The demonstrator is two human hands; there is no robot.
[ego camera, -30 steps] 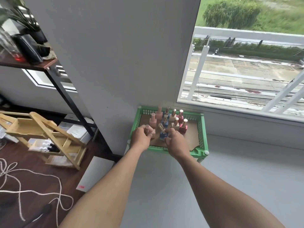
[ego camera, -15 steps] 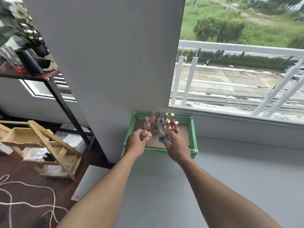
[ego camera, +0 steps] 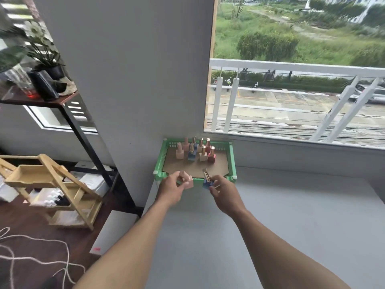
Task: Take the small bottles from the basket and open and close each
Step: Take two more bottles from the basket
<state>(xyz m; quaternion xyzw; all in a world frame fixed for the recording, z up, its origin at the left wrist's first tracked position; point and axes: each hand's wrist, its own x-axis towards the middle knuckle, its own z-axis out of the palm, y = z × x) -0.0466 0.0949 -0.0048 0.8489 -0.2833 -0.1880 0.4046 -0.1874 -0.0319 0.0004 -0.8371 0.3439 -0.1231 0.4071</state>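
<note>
Hands out over the grey tabletop (ego camera: 270,215), just short of the near rim of the green plastic lattice basket (ego camera: 233,161). Left hand (ego camera: 169,189) closed on a pale pink square bottle with a pink cap (ego camera: 187,180), fingers wrapped round its body, bottle tilted and lifted clear of the cardboard floor. Right hand (ego camera: 226,193) closed on a blue square bottle with a gold cap (ego camera: 207,181), pinched at the base by fingertips, cap leaning back toward the far-left corner. Both bottles held at the basket's near edge, apart from each other. Caps seemingly on both; impossible to tell whether tight or loosened.

Remaining small bottles (ego camera: 195,150) clustered upright at the far side of the basket, toward its far-left corner: pink, blue, cream and red bodies, mostly gold caps, standing close together. Basket itself pushed into the far-left corner of the tabletop, against the grey wall (ego camera: 129,80) and below the window sill (ego camera: 302,140). Wooden rack (ego camera: 52,184) on the floor off the left edge.
</note>
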